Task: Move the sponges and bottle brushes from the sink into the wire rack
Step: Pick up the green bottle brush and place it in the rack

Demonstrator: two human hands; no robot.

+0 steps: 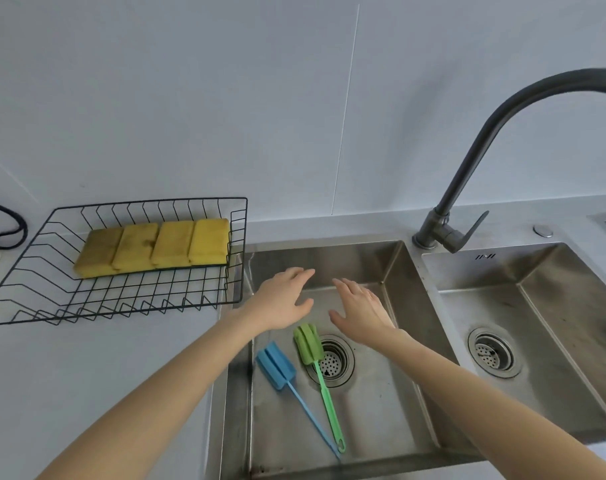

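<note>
Several yellow sponges [156,245] lie side by side in a row at the back of the black wire rack [48,303] on the counter left of the sink. A blue bottle brush [277,365] and a green bottle brush [308,344] lie on the floor of the left sink basin [374,403], heads toward the back, the green one over the drain's edge. My left hand [284,299] and my right hand [360,306] hover open and empty over the basin, just beyond the brush heads.
A dark curved faucet [468,174] rises between the left basin and the right basin [544,306]. Drain strainers sit in both basins. A black cable [10,223] and a white object lie at the far left of the counter.
</note>
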